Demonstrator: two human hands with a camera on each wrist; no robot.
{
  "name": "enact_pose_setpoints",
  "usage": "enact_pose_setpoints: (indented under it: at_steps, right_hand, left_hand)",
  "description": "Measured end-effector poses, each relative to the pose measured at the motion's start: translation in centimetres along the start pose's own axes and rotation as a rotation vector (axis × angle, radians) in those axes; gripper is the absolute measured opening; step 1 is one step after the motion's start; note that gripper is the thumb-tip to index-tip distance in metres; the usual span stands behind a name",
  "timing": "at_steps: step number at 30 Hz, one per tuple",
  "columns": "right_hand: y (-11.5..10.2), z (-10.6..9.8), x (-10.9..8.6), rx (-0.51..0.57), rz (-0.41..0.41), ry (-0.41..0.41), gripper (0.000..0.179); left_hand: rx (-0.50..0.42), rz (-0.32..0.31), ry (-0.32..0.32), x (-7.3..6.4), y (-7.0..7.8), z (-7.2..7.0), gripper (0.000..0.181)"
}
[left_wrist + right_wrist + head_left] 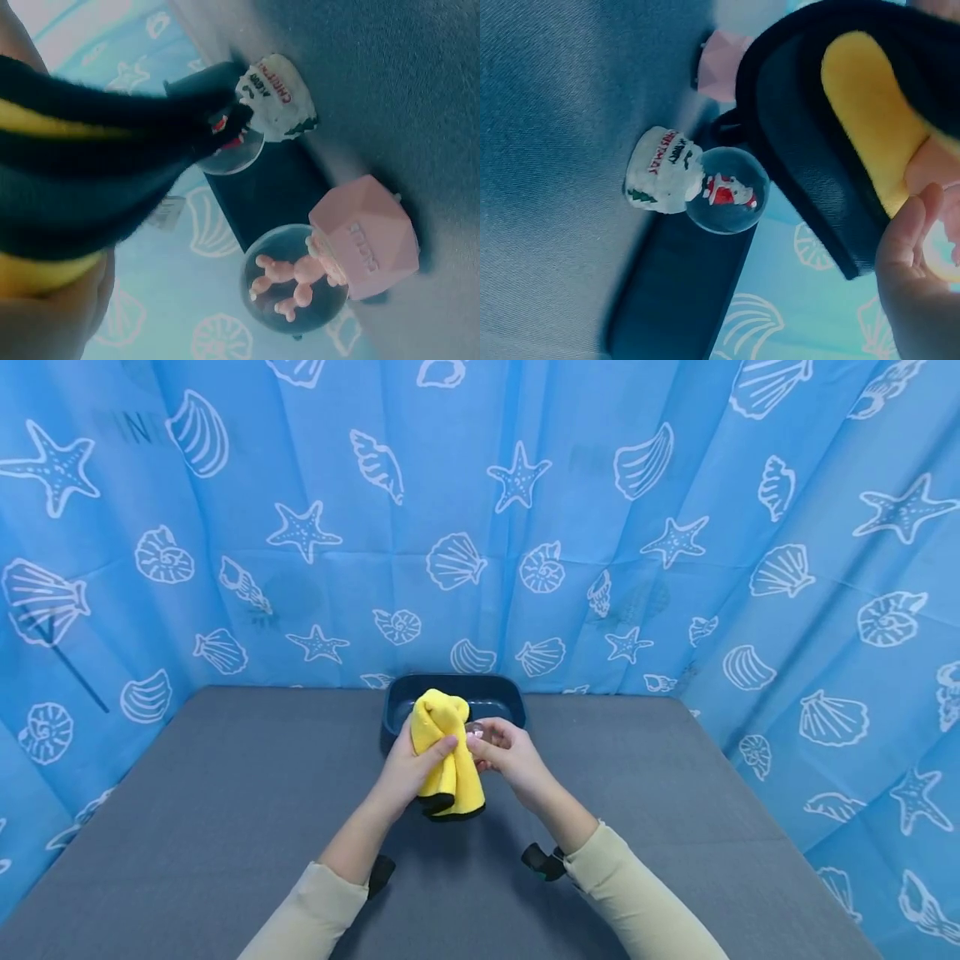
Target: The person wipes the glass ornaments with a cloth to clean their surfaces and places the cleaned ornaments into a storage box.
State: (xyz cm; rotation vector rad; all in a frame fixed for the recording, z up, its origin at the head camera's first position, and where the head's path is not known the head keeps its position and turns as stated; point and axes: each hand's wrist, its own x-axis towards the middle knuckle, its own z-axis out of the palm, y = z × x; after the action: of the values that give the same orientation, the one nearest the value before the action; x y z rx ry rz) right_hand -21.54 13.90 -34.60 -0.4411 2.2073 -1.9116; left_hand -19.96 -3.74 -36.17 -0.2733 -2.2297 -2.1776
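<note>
My left hand (408,767) grips a yellow cloth (459,781) with black edging and a dark reverse side. Beside the cloth, my right hand (513,753) pinches a small clear globe (477,732), probably a snow globe; in the right wrist view a bit of pink shows inside it, and the rest is cut off. Both hands are in front of a dark blue bin (495,683). Two snow globes show in the left wrist view: one with a white Christmas base (281,101) and a Santa inside, another with a pink faceted base (367,240) and a balloon dog. Cloth and hands hide them from the head view.
A grey cloth-covered table (285,777) lies under the hands. Blue curtains (480,527) printed with shells and starfish hang behind and at the sides. Black wrist mounts (543,862) hang below the forearms.
</note>
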Motion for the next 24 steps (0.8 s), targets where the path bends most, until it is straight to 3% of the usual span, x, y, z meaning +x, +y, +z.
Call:
enact_pose_setpoints:
  at_steps: [6,11,16,24]
  right_hand:
    - [0.4,0.0,0.0,-0.041,-0.06,-0.063,0.038]
    - [0.5,0.0,-0.1,-0.022,-0.024,-0.056,0.037]
    - [0.4,-0.2,0.0,0.077,0.041,-0.06,0.034]
    - [0.1,-0.2,0.2,0.137,0.102,-0.053,0.048]
  left_hand:
    - [0.024,0.008,0.125,0.0,-0.1,0.3,0.045]
    - [0.012,-0.048,0.18,0.1,-0.1,-0.1,0.042]
    - [-0.032,-0.078,0.16,0.1,0.0,-1.1,0.043]
    - [0.037,0.02,0.033,-0.4,0.4,-1.4,0.051]
